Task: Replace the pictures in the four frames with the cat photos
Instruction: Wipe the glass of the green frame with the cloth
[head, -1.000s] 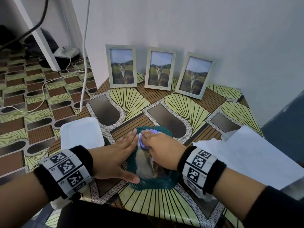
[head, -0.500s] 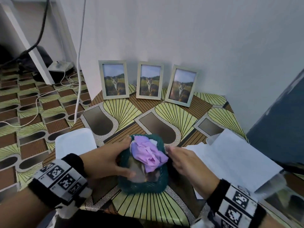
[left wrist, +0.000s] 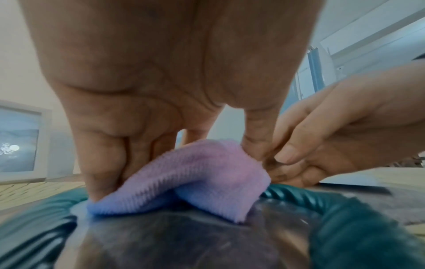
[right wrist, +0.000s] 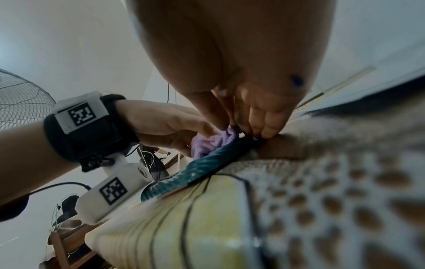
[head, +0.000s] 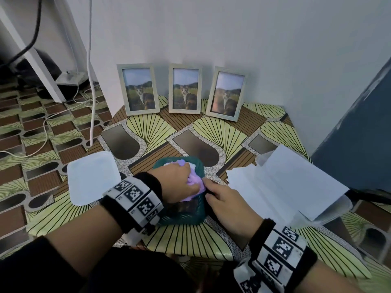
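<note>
Both forearms reach forward, each wrist wrapped in a black band bearing white marker tags. The left hand (head: 179,182) is palm down, fingers (left wrist: 98,163) bent and pressing on a lilac cloth (left wrist: 195,176). The right hand (head: 228,206) lies just right of that grip, its curled fingertips (right wrist: 264,127) touching the cloth's edge.

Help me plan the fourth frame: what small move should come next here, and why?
Probably wipe the purple cloth down the glass of the teal frame. The left hand presses the cloth onto the frame's upper half, the right hand steadies its right edge, and the lower glass looks uncovered, possibly unwiped.
</note>
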Demonstrator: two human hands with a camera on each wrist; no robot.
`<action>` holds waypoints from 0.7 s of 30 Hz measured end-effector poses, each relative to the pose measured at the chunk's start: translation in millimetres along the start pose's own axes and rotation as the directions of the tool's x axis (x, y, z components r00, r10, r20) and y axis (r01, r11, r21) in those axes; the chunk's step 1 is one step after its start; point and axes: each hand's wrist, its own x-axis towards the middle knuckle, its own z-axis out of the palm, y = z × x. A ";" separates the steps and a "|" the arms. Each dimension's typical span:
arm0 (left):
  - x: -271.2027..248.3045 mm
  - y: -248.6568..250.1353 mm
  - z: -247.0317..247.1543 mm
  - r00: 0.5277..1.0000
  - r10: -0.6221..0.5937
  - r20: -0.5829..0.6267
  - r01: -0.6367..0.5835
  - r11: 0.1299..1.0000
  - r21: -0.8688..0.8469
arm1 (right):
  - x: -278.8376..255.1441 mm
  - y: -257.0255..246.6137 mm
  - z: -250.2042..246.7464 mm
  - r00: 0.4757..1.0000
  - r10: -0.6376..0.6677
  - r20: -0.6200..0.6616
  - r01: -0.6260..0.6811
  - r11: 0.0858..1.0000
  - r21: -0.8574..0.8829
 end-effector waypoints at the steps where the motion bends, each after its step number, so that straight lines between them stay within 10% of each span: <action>1: -0.4 2.3 -0.7 1.000 0.013 -0.010 -0.013 0.999 0.033 | 0.0 0.2 1.0 1.000 0.004 0.001 -0.004 1.000 -0.024; 21: -22.7 -40.6 25.5 0.974 0.220 -0.050 -0.220 0.975 -0.007 | 8.7 -1.8 12.2 0.981 0.195 -0.016 -0.172 0.896 0.410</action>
